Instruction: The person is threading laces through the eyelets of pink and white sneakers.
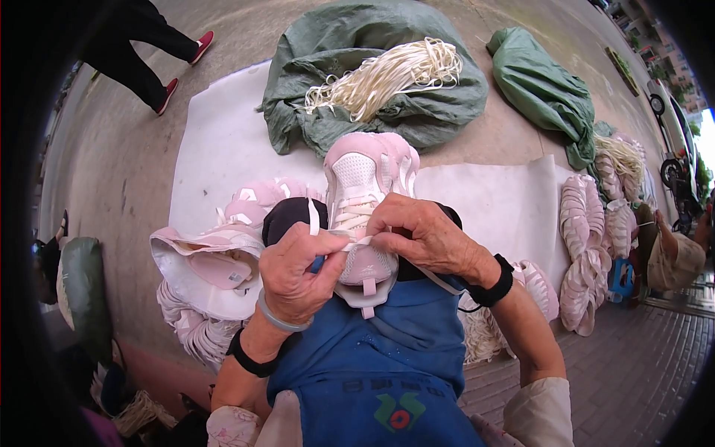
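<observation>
A pink and white sports shoe (363, 179) rests on my lap, toe pointing away from me, over a blue apron (387, 350). My left hand (296, 272) pinches a white lace (313, 218) at the shoe's left side, near the tongue. My right hand (421, 237) grips the lace at the upper eyelets on the right side. Both hands touch the shoe's lacing area. A grey band and a black wristband sit on my left wrist, a black band on my right.
A green sack (350, 104) holding a bundle of white laces (387, 74) lies ahead on a white sheet (216, 141). Pink shoe uppers (223, 261) pile at my left, stacked soles (585, 246) at the right. Another person's legs (141, 59) stand far left; a seated person (674, 257) is at right.
</observation>
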`<action>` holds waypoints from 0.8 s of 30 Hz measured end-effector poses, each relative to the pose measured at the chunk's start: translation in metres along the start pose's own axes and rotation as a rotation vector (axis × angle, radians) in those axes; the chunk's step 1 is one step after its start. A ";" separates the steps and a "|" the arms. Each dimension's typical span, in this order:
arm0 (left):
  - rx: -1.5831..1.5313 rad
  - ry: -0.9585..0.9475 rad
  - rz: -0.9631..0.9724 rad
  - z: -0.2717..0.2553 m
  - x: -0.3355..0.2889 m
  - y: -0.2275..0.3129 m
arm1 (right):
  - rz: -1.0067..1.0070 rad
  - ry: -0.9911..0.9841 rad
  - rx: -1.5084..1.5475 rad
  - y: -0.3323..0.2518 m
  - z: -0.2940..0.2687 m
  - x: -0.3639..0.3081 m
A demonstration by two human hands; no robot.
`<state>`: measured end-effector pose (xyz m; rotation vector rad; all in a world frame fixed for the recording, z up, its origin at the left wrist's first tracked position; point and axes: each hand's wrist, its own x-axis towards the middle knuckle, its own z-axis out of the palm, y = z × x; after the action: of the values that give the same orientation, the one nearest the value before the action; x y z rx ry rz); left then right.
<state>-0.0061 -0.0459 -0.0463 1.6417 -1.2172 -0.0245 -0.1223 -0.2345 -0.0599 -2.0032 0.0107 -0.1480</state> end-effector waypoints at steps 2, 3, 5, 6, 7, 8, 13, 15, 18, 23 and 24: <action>0.011 -0.001 -0.011 0.000 -0.001 0.000 | -0.031 0.000 0.006 -0.001 0.001 0.000; -0.021 -0.002 -0.053 -0.001 -0.002 -0.001 | 0.113 -0.040 0.128 -0.006 -0.001 0.000; -0.054 -0.003 -0.097 0.000 -0.005 -0.003 | 0.261 -0.080 0.250 -0.011 -0.004 -0.001; -0.069 0.004 -0.090 0.000 -0.007 -0.004 | 0.281 -0.109 0.262 -0.012 -0.005 -0.002; -0.083 0.011 -0.084 0.001 -0.008 -0.005 | 0.301 -0.138 0.273 -0.013 -0.006 -0.001; -0.083 0.010 -0.088 0.001 -0.009 -0.005 | 0.303 -0.141 0.276 -0.013 -0.006 0.000; -0.098 -0.024 -0.093 0.003 -0.013 -0.008 | 0.277 -0.188 0.258 -0.009 -0.011 0.002; -0.110 -0.056 -0.161 0.000 -0.013 -0.007 | 0.324 -0.185 0.325 -0.006 -0.012 0.001; -0.136 -0.112 -0.278 -0.002 -0.011 -0.009 | 0.406 -0.180 0.396 -0.009 -0.016 -0.002; -0.141 -0.176 -0.366 0.000 -0.010 -0.017 | 0.520 -0.148 0.407 -0.016 -0.022 -0.001; -0.128 -0.215 -0.361 0.000 -0.012 -0.020 | 0.508 -0.140 0.455 -0.013 -0.023 -0.003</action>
<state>0.0019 -0.0383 -0.0674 1.7570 -1.0366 -0.5059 -0.1285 -0.2496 -0.0393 -1.4976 0.3626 0.2927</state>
